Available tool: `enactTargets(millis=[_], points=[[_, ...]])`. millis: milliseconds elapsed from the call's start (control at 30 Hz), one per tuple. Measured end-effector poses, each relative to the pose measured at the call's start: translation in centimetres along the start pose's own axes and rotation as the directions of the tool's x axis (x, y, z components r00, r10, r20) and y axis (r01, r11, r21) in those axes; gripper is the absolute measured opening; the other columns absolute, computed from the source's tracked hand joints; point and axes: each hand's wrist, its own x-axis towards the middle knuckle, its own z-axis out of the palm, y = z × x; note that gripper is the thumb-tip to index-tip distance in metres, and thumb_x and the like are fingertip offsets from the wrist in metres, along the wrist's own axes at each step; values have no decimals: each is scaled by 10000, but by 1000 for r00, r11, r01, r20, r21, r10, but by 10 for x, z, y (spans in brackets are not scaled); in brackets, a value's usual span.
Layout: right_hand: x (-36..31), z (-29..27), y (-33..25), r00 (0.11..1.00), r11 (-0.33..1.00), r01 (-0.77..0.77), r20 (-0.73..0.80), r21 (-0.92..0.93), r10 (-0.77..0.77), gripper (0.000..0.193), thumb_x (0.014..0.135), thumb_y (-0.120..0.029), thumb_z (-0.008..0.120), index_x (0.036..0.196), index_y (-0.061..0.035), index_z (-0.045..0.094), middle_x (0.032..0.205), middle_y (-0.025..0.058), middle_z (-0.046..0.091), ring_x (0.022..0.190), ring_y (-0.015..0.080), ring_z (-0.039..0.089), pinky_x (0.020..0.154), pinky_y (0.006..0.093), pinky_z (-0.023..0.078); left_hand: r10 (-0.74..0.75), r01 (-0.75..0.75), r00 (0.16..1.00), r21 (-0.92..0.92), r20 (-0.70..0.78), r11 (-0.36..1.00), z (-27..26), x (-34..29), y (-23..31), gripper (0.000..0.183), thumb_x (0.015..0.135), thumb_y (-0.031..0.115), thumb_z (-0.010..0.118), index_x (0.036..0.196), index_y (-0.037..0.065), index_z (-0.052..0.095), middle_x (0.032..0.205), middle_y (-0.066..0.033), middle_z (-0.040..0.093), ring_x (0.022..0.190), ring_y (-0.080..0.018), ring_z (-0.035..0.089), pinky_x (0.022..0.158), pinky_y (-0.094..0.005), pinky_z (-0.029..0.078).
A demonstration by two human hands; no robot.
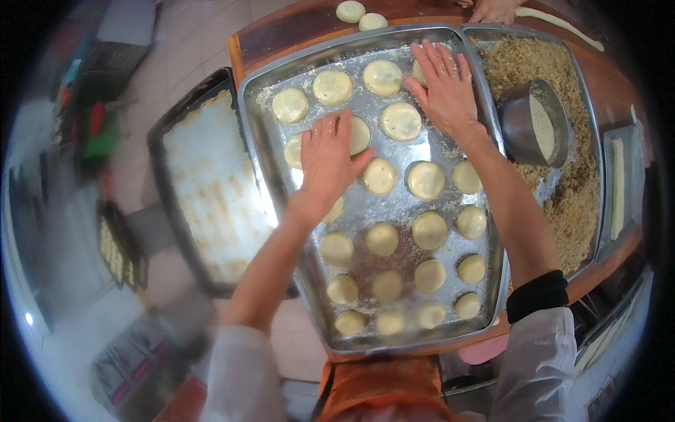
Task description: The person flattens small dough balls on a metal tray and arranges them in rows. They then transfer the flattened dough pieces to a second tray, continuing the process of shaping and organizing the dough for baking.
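A large shallow metal tray holds several flat, round, pale dough pieces in rough rows, with light crumbs scattered among them. My left hand lies over the tray's left part, fingers extended and thumb out, between a dough round on its right and another dough round on its left, both partly covered. At the far right corner, my right hand rests with its fingers spread, partly hiding a dough round. Whether either palm presses on dough is hidden.
Left and lower stands a dark-rimmed baking tray with a stained pale surface. On the right, a tray of crumbly brown filling holds a metal pot. Beyond are two dough rounds, another person's hand and a dough strip.
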Motion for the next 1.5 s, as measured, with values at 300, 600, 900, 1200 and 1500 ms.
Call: enactTargets(millis=[300,600,900,1200,1500], points=[[1,9,6,997,986,-54,-41,159,61,596,938,-473,385,1401,-104,319,1419,86,380,1310,237,336,1095,427,221,-203,156,972,-321,-120,934,-24,-12,10,660,671,250,779,1196,-24,486,1118,-214,509,1056,-363,494,912,-421,416],[6,2,4,994,970,-77,-53,232,92,598,928,-461,416,1385,-84,334,1398,99,407,1287,239,370,1066,410,269,-25,41,991,-112,134,993,0,-49,41,724,613,239,815,1205,-19,489,1105,-176,496,989,-345,494,840,-430,425],[5,5,2,993,968,-81,-63,237,99,591,927,-448,428,1380,-79,338,1397,107,408,1287,246,374,1060,413,278,102,-102,995,41,-11,994,28,-32,52,751,772,433,650,1337,15,388,1421,-190,307,1316,-346,281,1091,-488,175],[-3,-32,22,974,738,-221,110,637,197,482,883,-260,568,1287,-46,415,1297,147,472,1202,271,448,974,430,364,97,-97,995,93,9,991,43,-19,55,657,866,518,479,1418,194,331,1494,-144,208,1377,-320,185,1112,-541,63],[-37,-61,33,905,965,205,345,162,-250,561,644,-178,733,1126,-37,482,1057,176,561,968,363,575,842,456,457,91,-90,996,104,-4,990,43,-20,57,653,878,514,461,1420,179,322,1491,-133,218,1375,-319,188,1115,-536,66]])
